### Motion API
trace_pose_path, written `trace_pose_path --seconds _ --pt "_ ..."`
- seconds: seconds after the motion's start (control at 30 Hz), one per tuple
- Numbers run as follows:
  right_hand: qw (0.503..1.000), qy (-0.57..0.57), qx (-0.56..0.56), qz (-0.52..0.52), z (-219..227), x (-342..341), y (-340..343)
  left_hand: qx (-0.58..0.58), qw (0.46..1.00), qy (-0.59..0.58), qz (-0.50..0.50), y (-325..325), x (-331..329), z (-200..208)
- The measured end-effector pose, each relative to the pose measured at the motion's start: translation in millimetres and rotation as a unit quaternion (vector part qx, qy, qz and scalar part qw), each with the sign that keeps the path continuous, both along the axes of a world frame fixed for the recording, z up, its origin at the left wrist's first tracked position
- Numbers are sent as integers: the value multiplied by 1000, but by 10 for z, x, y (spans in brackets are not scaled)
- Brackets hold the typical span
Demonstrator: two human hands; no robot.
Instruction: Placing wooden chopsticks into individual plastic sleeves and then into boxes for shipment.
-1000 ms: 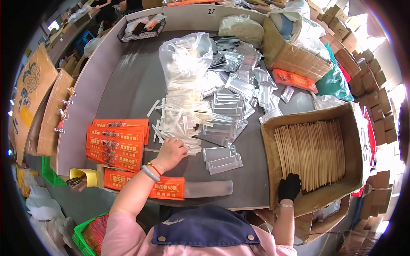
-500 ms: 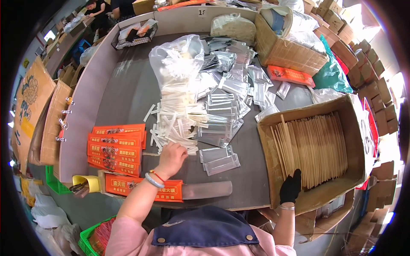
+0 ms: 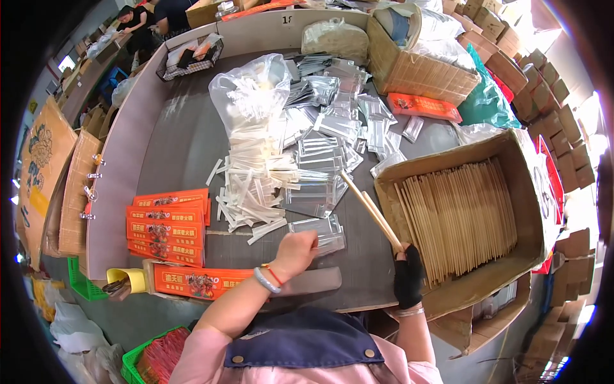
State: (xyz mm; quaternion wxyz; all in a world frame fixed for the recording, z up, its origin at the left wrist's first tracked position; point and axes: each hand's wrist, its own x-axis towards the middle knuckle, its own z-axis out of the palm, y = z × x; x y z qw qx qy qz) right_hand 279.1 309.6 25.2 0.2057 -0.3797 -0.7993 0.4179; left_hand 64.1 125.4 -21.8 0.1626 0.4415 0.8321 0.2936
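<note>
My right hand [image 3: 410,280], in a black glove, grips a pair of wooden chopsticks [image 3: 382,223] that point up and left over the table. They are just outside a cardboard box [image 3: 391,211] holding rows of the same chopsticks. My left hand [image 3: 295,253], bare with a bracelet, is closed at the near end of the clear and silver sachets [image 3: 332,238]; its fingertips are mostly hidden. A heap of thin white paper-wrapped sticks [image 3: 246,198] lies beyond it. Beneath my left wrist a red printed sleeve [image 3: 204,281] lies along the front edge, beside a translucent strip [image 3: 323,280].
More red sleeves [image 3: 166,227] are stacked at the left. A clear plastic bag [image 3: 249,89] spills white sticks. Low walls [image 3: 256,29] border the table. A filled carton [image 3: 422,73] stands at the far right, and a green basket [image 3: 131,361] below. People work at the far left.
My right hand has lifted a pair of chopsticks out of the box and moved left. My left hand has moved right, from the white sticks to the near sachets.
</note>
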Motion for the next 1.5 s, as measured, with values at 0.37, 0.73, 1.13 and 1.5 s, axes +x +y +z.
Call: trace_pose_path --seconds 0.37,0.73,1.13,1.5 --pt "973 -15 0 229 -21 -64 -97 -39 995 82 -40 -887 223 586" --pt "897 53 113 424 -418 -586 -732 -34 996 73 -35 -1153 329 486" --pt "970 -6 -74 231 -326 -720 -1155 -50 993 86 -70 -1039 191 460" --pt "916 -1 210 342 -112 -823 -1009 -77 979 164 -92 -1025 189 431"
